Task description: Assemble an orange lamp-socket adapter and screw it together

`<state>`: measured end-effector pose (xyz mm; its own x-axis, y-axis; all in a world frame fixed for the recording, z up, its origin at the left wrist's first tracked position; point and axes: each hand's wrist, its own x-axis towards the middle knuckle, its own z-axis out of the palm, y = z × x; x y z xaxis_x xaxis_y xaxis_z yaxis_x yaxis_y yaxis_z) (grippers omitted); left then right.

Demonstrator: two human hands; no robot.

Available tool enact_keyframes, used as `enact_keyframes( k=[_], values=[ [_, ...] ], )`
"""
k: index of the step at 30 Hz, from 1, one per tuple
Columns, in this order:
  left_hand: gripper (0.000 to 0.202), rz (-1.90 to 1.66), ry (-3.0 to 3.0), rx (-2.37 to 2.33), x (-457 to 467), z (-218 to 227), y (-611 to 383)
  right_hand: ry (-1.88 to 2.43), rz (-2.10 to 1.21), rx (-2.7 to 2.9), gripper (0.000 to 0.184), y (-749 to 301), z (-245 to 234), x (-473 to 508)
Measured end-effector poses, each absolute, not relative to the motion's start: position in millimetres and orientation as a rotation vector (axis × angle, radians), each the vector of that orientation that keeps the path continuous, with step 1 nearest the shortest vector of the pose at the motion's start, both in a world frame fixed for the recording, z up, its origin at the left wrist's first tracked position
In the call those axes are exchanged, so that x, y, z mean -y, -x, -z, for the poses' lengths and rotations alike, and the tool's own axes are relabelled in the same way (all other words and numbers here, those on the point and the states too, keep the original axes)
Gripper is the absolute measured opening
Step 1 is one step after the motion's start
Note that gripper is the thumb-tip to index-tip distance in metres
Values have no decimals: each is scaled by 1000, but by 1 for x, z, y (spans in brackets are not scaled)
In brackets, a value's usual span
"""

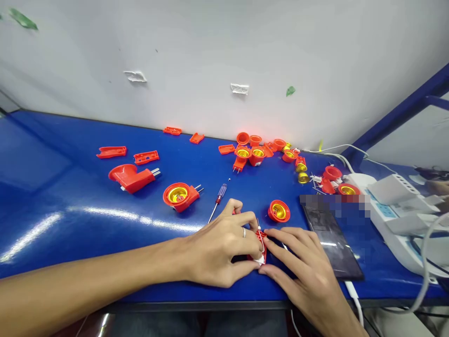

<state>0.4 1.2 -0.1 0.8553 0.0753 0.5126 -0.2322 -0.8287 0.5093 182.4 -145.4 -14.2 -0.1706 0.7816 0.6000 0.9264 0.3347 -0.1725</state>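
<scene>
On the tabletop [70,201], near its front edge, I record a plug housing [264,252] between my left hand [228,248] and my right hand [305,257], both touching it. A screwdriver [220,192] lies just beyond my left hand. Left of it sits a plug-in lamp holder [178,199], with a second plug-in lamp holder [131,179] farther left. Two housing shells [146,157] lie behind these; two more are near the wall [210,56]. Beyond my right hand is a socket cup [279,212]; farther back, before the wall, a cluster of lamp holder parts [257,157]. A smartphone [331,243] lies just right of my right hand; farther right, a power strip [403,243] bears chargers [393,192]
</scene>
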Motion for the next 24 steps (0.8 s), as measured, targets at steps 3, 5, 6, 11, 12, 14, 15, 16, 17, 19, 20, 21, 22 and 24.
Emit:
enact_keyframes(
  k=[3, 5, 6, 11, 12, 14, 15, 16, 17, 19, 20, 21, 22, 24],
  values=[
    [10, -729, -2452, 122, -1, -1, 0, 1489, 318, 2006, 20, -183, 12, 145],
    [9, -738, -2462, 128, -1, -1, 0, 1484, 321, 2014, 20, -183, 12, 144],
    [9, -736, -2467, 131, -1, -1, 0, 1481, 324, 2018, 20, -183, 12, 144],
    [10, -737, -2468, 143, -2, 0, 0, 1492, 306, 2033, 21, -184, 13, 146],
    [10, -752, -2460, 144, -2, 0, 0, 1501, 289, 2034, 21, -184, 13, 147],
    [9, -780, -2440, 151, -2, 0, 0, 1509, 255, 2031, 25, -183, 13, 148],
    [9, -788, -2434, 154, -2, 0, 0, 1508, 245, 2029, 26, -183, 13, 149],
    [9, -784, -2434, 155, -2, 0, 0, 1506, 237, 2029, 27, -183, 13, 150],
    [9, -772, -2439, 153, -2, 0, 0, 1504, 234, 2029, 27, -183, 13, 150],
    [9, -743, -2454, 150, -2, 0, 0, 1507, 235, 2024, 25, -183, 13, 150],
    [10, -732, -2461, 154, -2, 0, 0, 1509, 236, 2021, 25, -183, 14, 150],
    [10, -724, -2469, 162, -2, 0, 0, 1511, 239, 2019, 25, -183, 14, 150],
    [10, -724, -2474, 175, -2, 0, 0, 1506, 244, 2018, 25, -184, 15, 150],
    [10, -720, -2483, 197, -4, -1, -1, 1496, 250, 2019, 24, -184, 16, 149]
  ],
)
